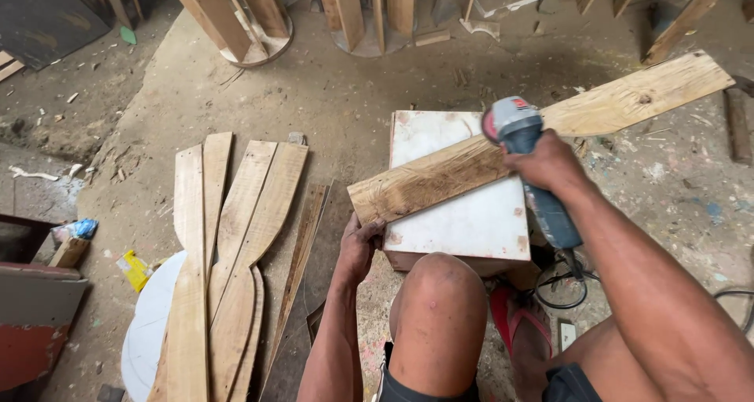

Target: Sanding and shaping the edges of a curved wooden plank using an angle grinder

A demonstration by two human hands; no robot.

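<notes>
left hand (360, 249): clamped on the plank (542, 131) end
right hand (548, 165): fist round the grinder (534, 174), on the plank
box (459, 213): under both

A single view is given, taken from a camera worn on the head and tilted steeply downward and forward. The wearer's own knee (437, 308) and forearms are seen close at the bottom edge, so the near ground is looked at almost vertically. The white box (463, 213) with the plank (550, 135) laid across it is held at mid-frame, at arm's reach. Toward the top edge the sawdust-strewn floor (330, 88) is viewed more obliquely. No second view is supplied.
</notes>
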